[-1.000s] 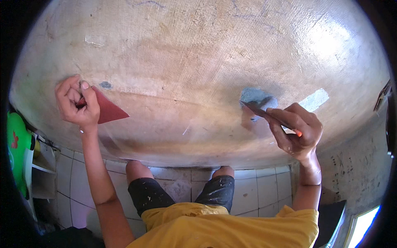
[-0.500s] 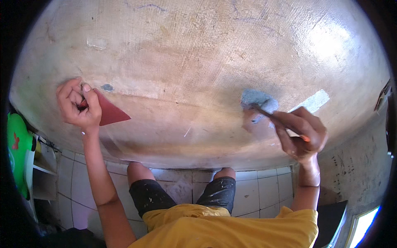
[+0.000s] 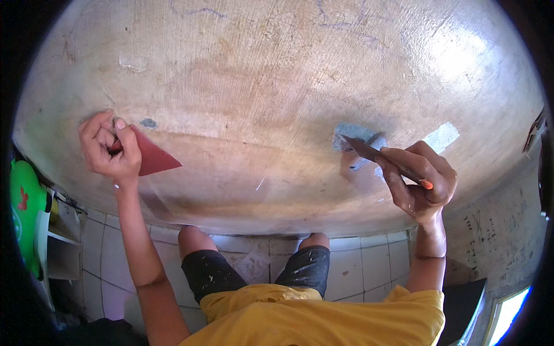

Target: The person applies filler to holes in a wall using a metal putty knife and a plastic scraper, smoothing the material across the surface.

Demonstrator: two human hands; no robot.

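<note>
My left hand (image 3: 109, 144), fingers curled, rests against the brownish wall. It grips a folded piece of reddish-brown sandpaper (image 3: 154, 153), whose pointed corner sticks out to the right. My right hand (image 3: 424, 177) is closed around a scraper (image 3: 365, 151) with a dark tapering blade and an orange handle end. The blade tip lies over a bluish-grey patch (image 3: 350, 132) on the wall; whether it touches the surface I cannot tell. Farther right is a pale grey patch (image 3: 442, 137), partly behind my hand. A small grey spot (image 3: 148, 123) shows beside my left hand.
The wall (image 3: 231, 86) bulges across the view, with faint scribbles near the top. White floor tiles (image 3: 346, 271) lie below, around my legs. A bright green object (image 3: 26, 199) and a white shelf (image 3: 60, 235) stand at the left. Another marked wall (image 3: 490, 242) is at the right.
The scraper has turned in my right hand, so its blade shows broader and its tip sits slightly higher and farther left on the patch. My left hand and the sandpaper stay in place.
</note>
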